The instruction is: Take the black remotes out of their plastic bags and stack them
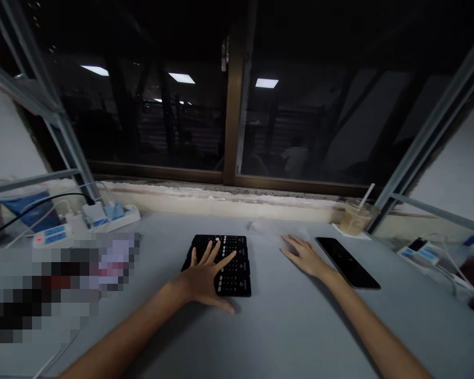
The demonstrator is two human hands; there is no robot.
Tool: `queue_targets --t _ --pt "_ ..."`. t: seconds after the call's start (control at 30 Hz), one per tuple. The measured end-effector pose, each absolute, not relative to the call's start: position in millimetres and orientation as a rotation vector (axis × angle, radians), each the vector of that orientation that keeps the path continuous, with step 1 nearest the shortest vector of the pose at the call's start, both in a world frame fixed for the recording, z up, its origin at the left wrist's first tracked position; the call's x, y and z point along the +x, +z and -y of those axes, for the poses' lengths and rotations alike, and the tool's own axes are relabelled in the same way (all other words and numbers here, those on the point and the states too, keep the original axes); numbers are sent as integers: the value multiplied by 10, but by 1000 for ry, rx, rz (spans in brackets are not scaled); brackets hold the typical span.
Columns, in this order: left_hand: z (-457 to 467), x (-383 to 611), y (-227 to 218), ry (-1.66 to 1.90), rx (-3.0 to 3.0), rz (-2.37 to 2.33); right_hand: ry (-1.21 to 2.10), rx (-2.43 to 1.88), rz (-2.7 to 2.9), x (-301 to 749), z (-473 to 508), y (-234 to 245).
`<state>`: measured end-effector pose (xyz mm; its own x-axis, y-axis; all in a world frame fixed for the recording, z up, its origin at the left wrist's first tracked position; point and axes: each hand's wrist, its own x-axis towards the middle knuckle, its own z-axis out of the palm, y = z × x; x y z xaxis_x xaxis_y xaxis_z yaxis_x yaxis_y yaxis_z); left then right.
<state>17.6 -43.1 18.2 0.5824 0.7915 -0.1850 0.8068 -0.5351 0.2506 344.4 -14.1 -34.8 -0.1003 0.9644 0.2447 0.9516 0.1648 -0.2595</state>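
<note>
Several flat black cards (237, 271) with small white markings and rows of tiny dots lie together on the grey tabletop; what the dots are is too small to tell. Across their left part my left hand (205, 276) is spread, fingers apart, thumb out over the table. My right hand (306, 258) rests palm down to the right of the cards, fingers stretched. Its fingertips are at a crumpled clear plastic piece (274, 228), possibly a bag. Just right of that hand lies a black tablet or large phone (349, 263), screen dark.
A plastic cup (354, 218) with a straw stands on a white napkin at the back right. Power strips (120, 218) with plugs and cables sit at the left. Another power strip (422, 252) is at the right. Dark windows and a sill close off the back.
</note>
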Motion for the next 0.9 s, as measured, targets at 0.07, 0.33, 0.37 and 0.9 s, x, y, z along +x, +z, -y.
queue_targets --t 0.07,0.33,0.37,0.9 --pt "399 180 173 -57 2507 -1323 49 -1811 2092 3451 140 -354" --pt "220 186 0 230 2581 -1365 56 -1670 2029 3510 96 -390" --pt "198 189 -19 258 2587 -1357 66 -1660 2002 3519 86 -400" --pt "-29 191 -107 477 2575 -1417 -142 -2244 1893 2842 -99 -236"
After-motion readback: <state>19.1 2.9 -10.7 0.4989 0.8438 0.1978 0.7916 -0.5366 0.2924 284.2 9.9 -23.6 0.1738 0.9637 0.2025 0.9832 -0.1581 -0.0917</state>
